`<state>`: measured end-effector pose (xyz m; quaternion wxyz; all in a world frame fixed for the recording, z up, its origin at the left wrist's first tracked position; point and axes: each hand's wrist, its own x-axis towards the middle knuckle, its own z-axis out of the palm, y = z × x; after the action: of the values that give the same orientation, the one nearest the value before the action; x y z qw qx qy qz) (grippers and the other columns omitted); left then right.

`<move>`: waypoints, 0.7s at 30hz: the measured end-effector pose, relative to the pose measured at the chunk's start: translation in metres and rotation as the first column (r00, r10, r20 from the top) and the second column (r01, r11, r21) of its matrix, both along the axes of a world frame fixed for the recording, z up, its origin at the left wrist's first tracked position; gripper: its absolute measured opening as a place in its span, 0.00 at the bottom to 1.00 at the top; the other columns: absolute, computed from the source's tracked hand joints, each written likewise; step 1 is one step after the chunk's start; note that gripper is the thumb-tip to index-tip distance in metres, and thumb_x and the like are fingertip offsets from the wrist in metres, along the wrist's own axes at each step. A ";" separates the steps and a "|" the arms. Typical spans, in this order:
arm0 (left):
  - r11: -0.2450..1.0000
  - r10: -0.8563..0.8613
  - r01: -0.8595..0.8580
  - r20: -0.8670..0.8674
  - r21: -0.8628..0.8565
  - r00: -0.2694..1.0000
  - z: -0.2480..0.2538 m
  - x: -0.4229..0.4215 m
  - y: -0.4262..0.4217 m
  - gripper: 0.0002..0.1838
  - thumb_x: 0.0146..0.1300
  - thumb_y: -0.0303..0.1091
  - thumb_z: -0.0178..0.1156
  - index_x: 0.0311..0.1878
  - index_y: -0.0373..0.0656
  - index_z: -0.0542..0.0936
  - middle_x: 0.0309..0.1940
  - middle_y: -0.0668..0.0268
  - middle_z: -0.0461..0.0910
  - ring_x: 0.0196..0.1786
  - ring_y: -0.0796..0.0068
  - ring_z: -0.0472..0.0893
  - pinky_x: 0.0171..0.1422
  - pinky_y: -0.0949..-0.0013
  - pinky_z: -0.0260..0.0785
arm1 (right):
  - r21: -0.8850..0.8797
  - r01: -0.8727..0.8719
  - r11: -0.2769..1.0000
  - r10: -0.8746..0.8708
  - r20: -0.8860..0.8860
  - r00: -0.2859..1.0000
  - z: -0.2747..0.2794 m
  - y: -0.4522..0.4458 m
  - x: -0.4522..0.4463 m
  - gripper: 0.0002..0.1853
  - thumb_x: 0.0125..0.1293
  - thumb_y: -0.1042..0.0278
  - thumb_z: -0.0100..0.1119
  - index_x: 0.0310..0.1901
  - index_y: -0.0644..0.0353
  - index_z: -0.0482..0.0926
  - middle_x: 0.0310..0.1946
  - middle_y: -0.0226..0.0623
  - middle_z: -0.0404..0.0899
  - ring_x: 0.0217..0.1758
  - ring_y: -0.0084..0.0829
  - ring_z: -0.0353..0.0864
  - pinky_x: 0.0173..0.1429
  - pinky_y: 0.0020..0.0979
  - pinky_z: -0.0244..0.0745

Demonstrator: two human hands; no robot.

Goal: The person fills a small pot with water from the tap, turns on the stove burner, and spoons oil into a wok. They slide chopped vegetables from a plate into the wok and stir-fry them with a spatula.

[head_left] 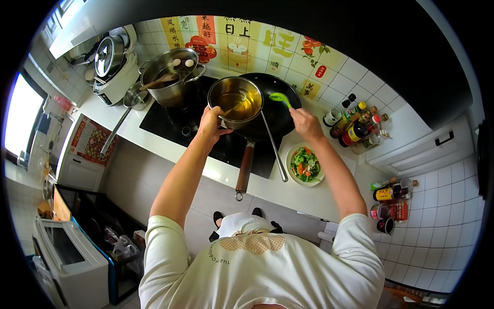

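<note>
My left hand [208, 125] grips the rim of a round steel pot [235, 121], thumb on top and fingers beneath. Clear yellow oil-like liquid [242, 104] lies inside it. The pot is held above the left part of a black wok [270, 116] with a wooden handle [246, 172]. My right hand [306, 124] is closed around a green utensil [280, 98] with a rounded head, over the wok's right side. A long metal handle [275, 148] slants from beside the pot toward the counter's front; its far end is hidden.
A plate of chopped greens and carrot [305, 165] sits right of the wok. On the left burner stands a steel pot [172, 92] with eggs and a wooden spoon [160, 81]. A saucepan [137, 97], a cooker [114, 82] and several sauce bottles [355, 129] line the counter.
</note>
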<state>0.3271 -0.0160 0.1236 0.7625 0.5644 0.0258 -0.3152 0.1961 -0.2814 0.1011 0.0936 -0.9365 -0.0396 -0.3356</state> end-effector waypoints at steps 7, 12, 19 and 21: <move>1.000 0.009 -0.009 0.004 0.005 1.000 0.001 -0.004 -0.001 0.25 0.45 0.32 0.49 0.51 0.48 0.62 0.42 0.57 0.67 0.43 0.57 0.72 0.43 0.47 0.72 | 0.928 0.233 0.290 -0.120 -0.206 0.971 -0.012 -0.027 0.008 0.12 0.61 0.70 0.52 0.43 0.66 0.78 0.25 0.38 0.78 0.24 0.23 0.77 0.29 0.26 0.77; 1.000 0.004 -0.004 0.006 0.009 1.000 -0.003 -0.004 -0.006 0.28 0.45 0.33 0.49 0.54 0.52 0.61 0.42 0.61 0.69 0.42 0.60 0.74 0.40 0.49 0.71 | 0.991 0.122 -0.048 -0.033 -0.124 0.992 0.027 -0.046 0.006 0.11 0.59 0.69 0.57 0.40 0.67 0.77 0.25 0.35 0.76 0.24 0.22 0.75 0.31 0.24 0.78; 1.000 -0.002 0.002 0.003 0.010 1.000 -0.008 -0.004 -0.016 0.25 0.44 0.33 0.50 0.50 0.50 0.63 0.41 0.60 0.67 0.43 0.58 0.72 0.40 0.48 0.72 | 0.997 0.036 0.069 0.149 -0.046 0.988 0.088 -0.004 0.008 0.11 0.59 0.70 0.56 0.41 0.67 0.78 0.25 0.36 0.77 0.24 0.20 0.75 0.30 0.23 0.78; 1.000 -0.011 0.011 0.010 0.000 1.000 -0.009 -0.005 -0.020 0.25 0.44 0.33 0.50 0.51 0.50 0.63 0.42 0.60 0.67 0.43 0.58 0.72 0.40 0.49 0.73 | 0.964 0.045 0.264 0.229 -0.108 0.967 0.084 0.008 0.017 0.12 0.60 0.70 0.54 0.42 0.68 0.77 0.25 0.39 0.78 0.23 0.22 0.77 0.29 0.22 0.78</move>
<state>0.3218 -0.0359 0.1146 0.7608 0.5662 0.0187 -0.3166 0.2127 -0.2731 0.1851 0.6634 -0.7160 0.1273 -0.1763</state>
